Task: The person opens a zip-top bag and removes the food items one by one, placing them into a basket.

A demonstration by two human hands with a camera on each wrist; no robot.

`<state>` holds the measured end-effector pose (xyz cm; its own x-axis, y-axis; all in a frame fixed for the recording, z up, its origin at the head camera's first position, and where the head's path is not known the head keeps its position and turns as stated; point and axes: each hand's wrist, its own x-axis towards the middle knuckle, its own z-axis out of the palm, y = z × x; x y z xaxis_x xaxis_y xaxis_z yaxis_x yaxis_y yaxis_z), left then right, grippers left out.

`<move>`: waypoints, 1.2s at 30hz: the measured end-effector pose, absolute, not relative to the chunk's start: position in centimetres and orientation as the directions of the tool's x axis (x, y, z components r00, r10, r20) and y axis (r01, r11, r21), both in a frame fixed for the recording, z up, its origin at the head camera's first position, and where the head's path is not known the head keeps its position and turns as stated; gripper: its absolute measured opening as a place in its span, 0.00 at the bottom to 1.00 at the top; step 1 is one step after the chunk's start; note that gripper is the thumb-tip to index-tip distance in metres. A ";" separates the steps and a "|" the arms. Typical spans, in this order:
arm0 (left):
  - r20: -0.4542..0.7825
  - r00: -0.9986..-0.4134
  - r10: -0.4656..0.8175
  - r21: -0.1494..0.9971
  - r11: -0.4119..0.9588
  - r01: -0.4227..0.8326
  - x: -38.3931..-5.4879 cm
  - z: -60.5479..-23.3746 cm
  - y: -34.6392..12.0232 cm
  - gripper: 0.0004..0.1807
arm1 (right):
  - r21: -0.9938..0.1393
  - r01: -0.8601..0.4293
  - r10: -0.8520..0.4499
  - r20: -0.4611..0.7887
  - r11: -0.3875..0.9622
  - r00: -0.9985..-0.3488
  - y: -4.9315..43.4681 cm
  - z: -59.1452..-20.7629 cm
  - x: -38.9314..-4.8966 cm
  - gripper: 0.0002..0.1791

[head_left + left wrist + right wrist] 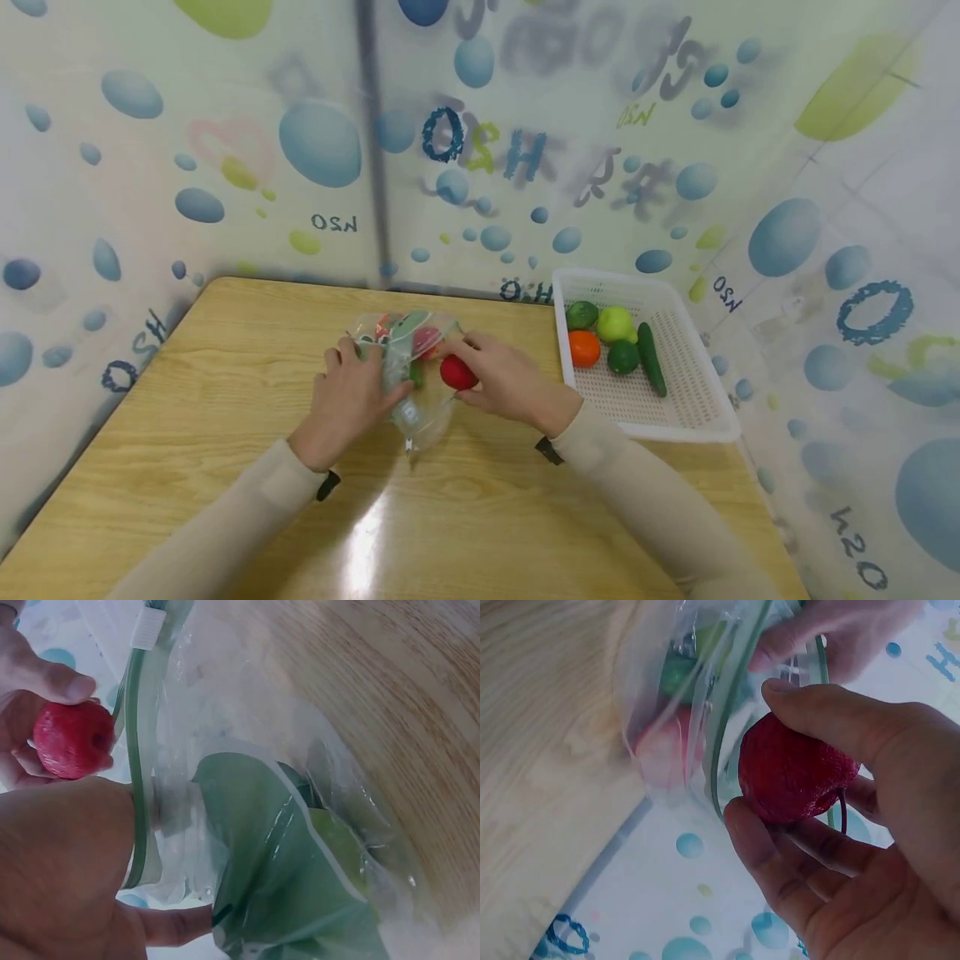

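A clear zip bag (431, 421) with a green-edged mouth rests on the table, holding green and reddish pieces of produce. My left hand (347, 404) grips the bag at its mouth, thumb on the near side; some of its fingers are hidden by plastic. A red apple (458, 372) with a thin stem is in my right hand (513, 379), pinched between thumb and fingers. In the right wrist view the apple (795, 772) is right at the bag's open mouth, beside the green strip. The left wrist view shows a white slider (148, 628) on that strip.
To the right stands a white basket (678, 432) with a cucumber (651, 360), an orange-red tomato (584, 348), a yellow-green apple (616, 325) and dark green round produce (623, 357). The wooden table (225, 367) meets patterned curtains (247, 233) at its back and sides.
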<state>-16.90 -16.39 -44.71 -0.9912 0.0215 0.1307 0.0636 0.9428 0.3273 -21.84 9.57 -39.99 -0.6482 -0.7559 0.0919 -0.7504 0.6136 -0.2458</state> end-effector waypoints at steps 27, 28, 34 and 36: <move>0.084 -0.995 0.048 0.442 0.893 0.080 -16.8 -44.5 -18.3 0.21 | -0.297 -0.511 -0.516 0.068 0.807 -0.854 23.0 -36.2 -25.5 0.29; 0.082 -0.996 0.046 0.444 0.892 0.077 -16.7 -44.5 -18.3 0.21 | -0.292 -0.493 -0.502 0.048 0.819 -0.863 23.7 -36.3 -25.7 0.27; 0.071 -0.997 0.038 0.449 0.891 0.066 -16.7 -44.3 -18.8 0.20 | -0.241 -0.412 -0.444 -0.094 0.879 -0.891 27.8 -37.1 -26.8 0.24; 0.063 -0.997 0.038 0.449 0.891 0.062 -16.6 -44.3 -19.0 0.20 | -0.219 -0.399 -0.432 -0.135 0.891 -0.892 28.9 -37.3 -26.9 0.23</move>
<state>-16.63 -18.97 -44.28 -0.9973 0.0378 0.0631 0.0622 0.8913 0.4491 -26.94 28.91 -37.26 -0.8917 -0.4321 -0.1349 -0.3986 0.8907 -0.2186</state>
